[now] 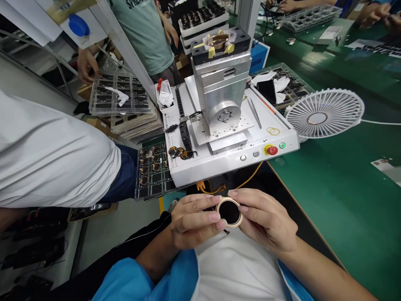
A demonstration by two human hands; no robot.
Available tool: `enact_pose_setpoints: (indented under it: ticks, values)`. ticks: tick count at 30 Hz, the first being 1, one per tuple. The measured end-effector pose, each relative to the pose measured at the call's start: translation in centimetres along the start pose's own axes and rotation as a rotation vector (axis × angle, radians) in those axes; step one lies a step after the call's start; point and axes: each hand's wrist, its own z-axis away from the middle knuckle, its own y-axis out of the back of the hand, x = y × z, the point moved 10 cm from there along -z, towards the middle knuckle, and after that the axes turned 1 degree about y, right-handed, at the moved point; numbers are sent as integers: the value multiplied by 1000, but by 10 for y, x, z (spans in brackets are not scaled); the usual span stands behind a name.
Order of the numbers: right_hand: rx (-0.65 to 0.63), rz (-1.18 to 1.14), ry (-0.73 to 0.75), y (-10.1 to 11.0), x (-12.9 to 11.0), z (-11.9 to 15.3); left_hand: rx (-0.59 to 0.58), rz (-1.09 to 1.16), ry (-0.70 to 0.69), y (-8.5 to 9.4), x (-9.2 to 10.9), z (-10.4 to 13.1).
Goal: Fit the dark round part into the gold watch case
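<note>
In front of my chest I hold a round watch case (229,212) with a gold-coloured rim and a dark centre. The fingers of my left hand (197,219) are closed on its left edge. My right hand (269,219) grips the opposite edge between thumb and fingers. A small dark piece hangs just below the case, too small to name. Beyond my hands stands a white machine (219,161) with a metal block (221,92). The black fixture (241,39) on top of it carries another gold-coloured ring (216,40).
A tray of gold-rimmed rounds (150,188) lies left of the machine. Tweezers (254,113), yellow rings (273,131) and a red stop button (272,150) are on its base. A white fan (326,113) stands right. People work nearby; one white sleeve (56,154) is close on the left.
</note>
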Motion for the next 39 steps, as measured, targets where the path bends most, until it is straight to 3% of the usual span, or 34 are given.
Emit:
enact_pose_setpoints:
  ticks: [10,28,33,36,39]
  values:
    - [-45,53,-40,0,0,0,-9,18,21,1,0,-8]
    - [-53,24,-46,1,-3,0,-32,45,-4,1,3,-2]
    - [-45,-11,-65,0,7,3,-23,58,21,0,-7,-1]
    - [-103,-32,-123,-1,18,8,13,67,78,-10,-13,8]
    - [-205,-109,-244,-16,43,14,9,-21,175,-34,-24,21]
